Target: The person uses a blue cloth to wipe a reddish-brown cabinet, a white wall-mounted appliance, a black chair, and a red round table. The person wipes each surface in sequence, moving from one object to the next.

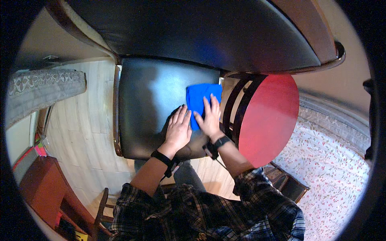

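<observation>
A folded blue cloth (199, 95) lies near the right edge of a black leather-like chair seat (138, 111). My right hand (210, 119) rests on the cloth's right part with its fingers spread, pressing from above rather than grasping. Beside the cloth's lower left edge is my left hand (178, 129), palm down over the seat. Its fingers are stretched out and slightly apart, and nothing is held in it. Whether its fingertips touch the cloth is hard to tell. Both wrists wear black straps with small devices attached.
The chair's tall black padded back (181, 30) rises beyond the seat. At right, close to my right forearm, stands a round red-topped stool or table (268, 120). A reddish-brown wooden cabinet (45, 177) is at lower left, and a flowered bed cover (325, 180) at lower right.
</observation>
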### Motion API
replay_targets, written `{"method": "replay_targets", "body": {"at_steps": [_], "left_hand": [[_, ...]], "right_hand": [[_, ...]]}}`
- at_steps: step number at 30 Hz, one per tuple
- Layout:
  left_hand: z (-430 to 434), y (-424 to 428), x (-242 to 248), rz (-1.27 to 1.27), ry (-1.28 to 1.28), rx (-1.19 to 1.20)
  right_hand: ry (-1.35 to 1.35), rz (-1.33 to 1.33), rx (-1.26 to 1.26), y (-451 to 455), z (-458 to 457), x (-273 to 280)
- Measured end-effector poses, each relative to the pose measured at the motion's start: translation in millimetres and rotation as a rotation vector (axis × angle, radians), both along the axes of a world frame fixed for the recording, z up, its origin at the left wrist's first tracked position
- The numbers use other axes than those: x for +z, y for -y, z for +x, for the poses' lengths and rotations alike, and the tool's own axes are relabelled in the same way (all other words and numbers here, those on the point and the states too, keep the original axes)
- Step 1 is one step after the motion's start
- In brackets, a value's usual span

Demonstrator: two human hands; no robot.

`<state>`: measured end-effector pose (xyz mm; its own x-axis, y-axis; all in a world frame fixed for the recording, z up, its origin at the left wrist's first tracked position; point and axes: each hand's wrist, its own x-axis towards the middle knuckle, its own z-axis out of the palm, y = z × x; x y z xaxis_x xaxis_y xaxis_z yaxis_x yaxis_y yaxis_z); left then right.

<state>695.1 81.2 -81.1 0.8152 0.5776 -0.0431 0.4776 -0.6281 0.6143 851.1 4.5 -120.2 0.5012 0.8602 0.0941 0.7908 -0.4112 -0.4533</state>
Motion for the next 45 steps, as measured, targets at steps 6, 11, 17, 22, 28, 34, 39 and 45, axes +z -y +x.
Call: {"method": "replay_targets", "body": {"at_steps": [6,11,17,22,28,34,39,45], "left_hand": [[-0.3,-6.3,0.8,0.015,0.022,0.008],[2.8,-17.6,9.1,0.015,0.015,0.059],[-13.9,-31.5,10.8,0.096,0.136,0.196],[-21.5,-28.1,12.9,0.077,0.147,0.202],[-28.8,-28.9,12.9,0.021,0.119,0.201],[-30.3,-34.3,13.5,0.03,0.165,0.259],[-37.9,-38.5,16.2,0.115,0.189,0.341],[-40.2,-13.0,15.5,0.009,0.15,0.252]], "right_hand": [[-0.063,0.078,-0.043,-10.1,-1.5,-4.5],[0.011,0.098,-0.164,-73.8,38.6,4.5],[0.069,0.077,0.193,-88.4,-11.1,17.7],[0.086,-0.047,0.432,-46.3,-40.3,19.2],[0.09,0.081,0.104,-55.5,13.8,23.9],[0.109,0.06,0.251,-122.9,-0.1,28.4],[0.049,0.043,0.543,-110.0,-44.3,31.4],[-0.015,-0.217,0.529,1.2,-44.4,30.7]]}}
